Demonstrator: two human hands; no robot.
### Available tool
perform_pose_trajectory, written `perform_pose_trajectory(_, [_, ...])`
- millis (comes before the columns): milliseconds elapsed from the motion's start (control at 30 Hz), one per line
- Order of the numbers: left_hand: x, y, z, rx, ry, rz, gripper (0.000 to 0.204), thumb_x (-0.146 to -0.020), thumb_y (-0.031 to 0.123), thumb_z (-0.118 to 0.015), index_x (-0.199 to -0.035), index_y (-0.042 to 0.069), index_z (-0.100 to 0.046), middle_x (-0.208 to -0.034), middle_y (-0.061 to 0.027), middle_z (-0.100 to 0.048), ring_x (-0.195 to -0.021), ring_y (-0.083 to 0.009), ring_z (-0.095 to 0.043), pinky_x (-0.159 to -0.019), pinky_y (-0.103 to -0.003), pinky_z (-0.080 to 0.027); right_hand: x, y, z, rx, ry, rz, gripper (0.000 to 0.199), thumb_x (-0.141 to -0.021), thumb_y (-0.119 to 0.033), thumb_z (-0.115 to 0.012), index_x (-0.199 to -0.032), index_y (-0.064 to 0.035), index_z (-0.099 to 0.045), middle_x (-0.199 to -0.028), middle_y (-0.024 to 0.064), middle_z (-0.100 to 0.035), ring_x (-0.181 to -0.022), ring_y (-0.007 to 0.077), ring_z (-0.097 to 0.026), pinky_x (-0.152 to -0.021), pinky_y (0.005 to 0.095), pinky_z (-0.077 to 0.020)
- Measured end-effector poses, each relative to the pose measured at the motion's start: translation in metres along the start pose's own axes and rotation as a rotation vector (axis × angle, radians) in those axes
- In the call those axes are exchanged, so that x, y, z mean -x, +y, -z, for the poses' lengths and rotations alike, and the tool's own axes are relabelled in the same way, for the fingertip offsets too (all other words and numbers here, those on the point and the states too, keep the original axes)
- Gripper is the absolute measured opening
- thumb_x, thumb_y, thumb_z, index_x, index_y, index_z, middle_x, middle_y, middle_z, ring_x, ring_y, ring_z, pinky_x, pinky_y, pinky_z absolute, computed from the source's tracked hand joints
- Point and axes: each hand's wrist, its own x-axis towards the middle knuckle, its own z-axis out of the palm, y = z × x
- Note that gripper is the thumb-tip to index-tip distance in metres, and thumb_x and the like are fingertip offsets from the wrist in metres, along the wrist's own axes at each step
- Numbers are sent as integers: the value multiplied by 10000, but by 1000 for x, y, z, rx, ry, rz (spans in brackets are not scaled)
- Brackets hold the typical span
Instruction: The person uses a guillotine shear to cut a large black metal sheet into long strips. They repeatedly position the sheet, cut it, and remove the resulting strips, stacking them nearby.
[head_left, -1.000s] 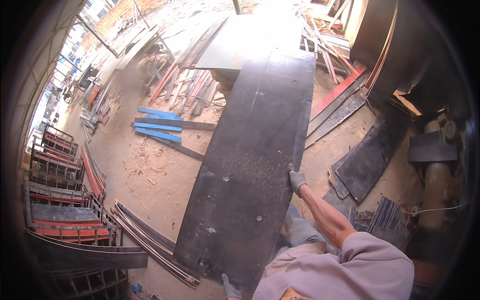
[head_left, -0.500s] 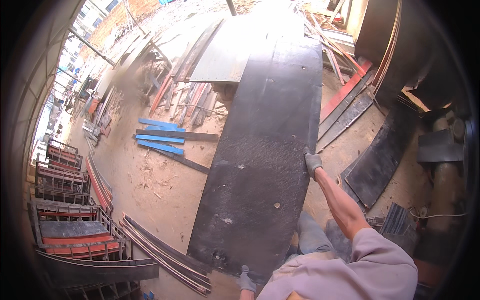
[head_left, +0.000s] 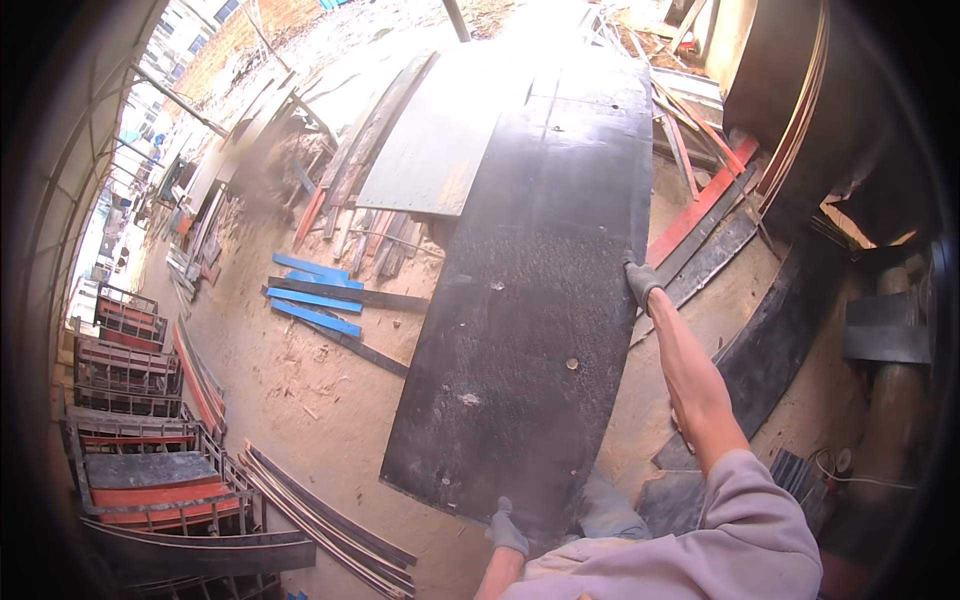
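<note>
A long black plywood board (head_left: 520,330) with a worn, spotted face stretches from my body toward the far side. My left hand (head_left: 507,528), in a grey glove, grips its near edge with the thumb on top and the fingers hidden underneath. Farther up, my right hand (head_left: 641,282), also gloved, is closed round the right edge at arm's length. Beyond the left side of the board lies a pale grey panel (head_left: 430,150), which the board partly overlaps in view. Glare washes out the board's far end.
Blue strips (head_left: 315,295) and dark slats lie on the sandy ground to the left. Racks with red and black panels (head_left: 160,470) stand at the lower left, beside long curved strips (head_left: 330,520). Red and black planks (head_left: 705,215) and dark boards (head_left: 780,340) lie to the right.
The board has moved away from me and slightly right, with both hands keeping hold of it. My right arm reaches farther forward.
</note>
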Motion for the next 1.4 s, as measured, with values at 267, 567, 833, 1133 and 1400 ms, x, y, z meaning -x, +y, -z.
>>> perform_pose_trajectory(267, [49, 37, -122, -81, -121, 1, 302, -874, 313, -723, -1052, 81, -650, -953, -88, -690, -772, -298, -657, -691, -482, -552, 136, 120, -20, -251, -238, 153, 855, -930, -629, -475, -1370, 103, -457, -1376, 238, -524, -1303, 329, -480, -1082, 385, -369])
perform_pose_trajectory(567, [103, 72, -231, -316, -151, 115, 747, -802, 460, -783, -1280, -67, -554, -1198, -120, -640, -948, -263, -638, -818, -421, -545, 261, 169, -59, -288, 21, -150, 726, -904, -588, -605, -1210, 70, -605, -1091, 143, -656, -969, 211, -604, -836, 365, -503])
perform_pose_trajectory(833, [-9, 254, -191, 154, -963, 235, 586, -856, 491, -694, -1289, 109, -593, -1261, -93, -639, -1124, -339, -595, -988, -522, -468, 258, 145, -63, -419, 152, -264, 670, -893, -548, -643, -1114, 84, -650, -922, 143, -699, -831, 233, -656, -718, 367, -520])
perform_pose_trajectory(1133, [-12, 296, -310, 134, -683, 49, 489, -886, 402, -674, -1264, 99, -600, -1228, -97, -652, -1089, -331, -612, -984, -538, -461, 156, 136, -54, 122, 275, -241, 685, -887, -594, -611, -986, 78, -699, -859, 166, -694, -804, 265, -637, -694, 397, -491])
perform_pose_trajectory(1400, [22, 330, -446, 33, -675, 6, 479, -963, 407, -546, -1306, 75, -574, -1269, -113, -626, -1166, -341, -572, -1005, -547, -434, 53, 38, -29, 51, 377, -256, 696, -879, -590, -624, -935, 100, -695, -821, 169, -708, -764, 217, -624, -681, 411, -477])
